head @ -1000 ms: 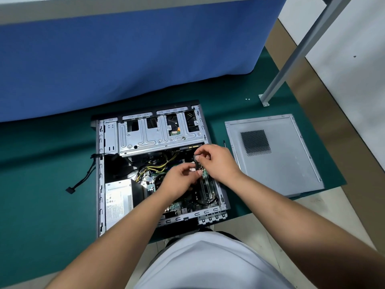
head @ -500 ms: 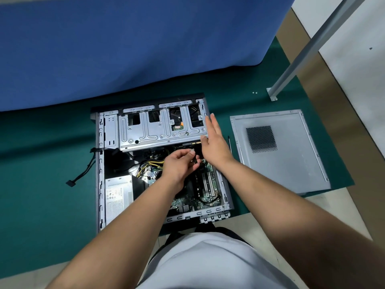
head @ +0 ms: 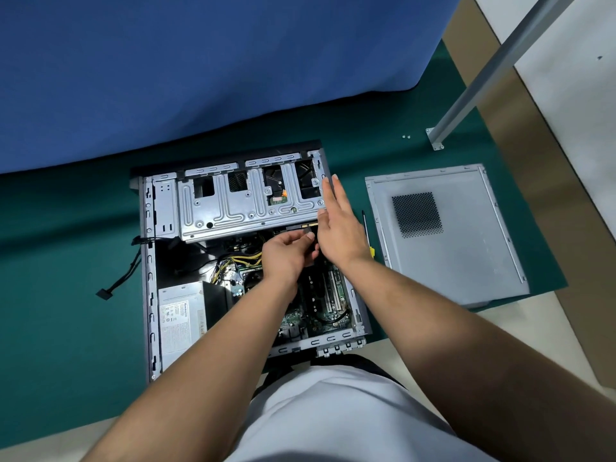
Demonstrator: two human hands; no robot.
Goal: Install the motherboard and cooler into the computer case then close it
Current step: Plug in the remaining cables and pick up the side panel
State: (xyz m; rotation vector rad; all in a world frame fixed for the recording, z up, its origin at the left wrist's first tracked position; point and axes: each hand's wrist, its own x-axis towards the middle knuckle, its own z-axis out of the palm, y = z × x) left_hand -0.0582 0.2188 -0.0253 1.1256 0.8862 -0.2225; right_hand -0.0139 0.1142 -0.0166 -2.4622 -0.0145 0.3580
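Workbench scene from above. Green mat (head: 66, 328) covers the surface, with a blue cloth (head: 200, 61) draped behind it and pale floor and a slanted metal post (head: 493, 68) at right. Computer case (head: 146, 295) lies open on the mat, motherboard (head: 328, 295) inside near its right wall, power supply (head: 180, 315) at lower left. Side panel (head: 466, 248) lies flat beside the case, a screwdriver (head: 366, 228) between them. Left hand (head: 286, 255) pinches a small dark connector (head: 308, 233) under the drive cage (head: 246, 201); right hand (head: 340, 228) is spread, fingers straight, over the cage's right edge.
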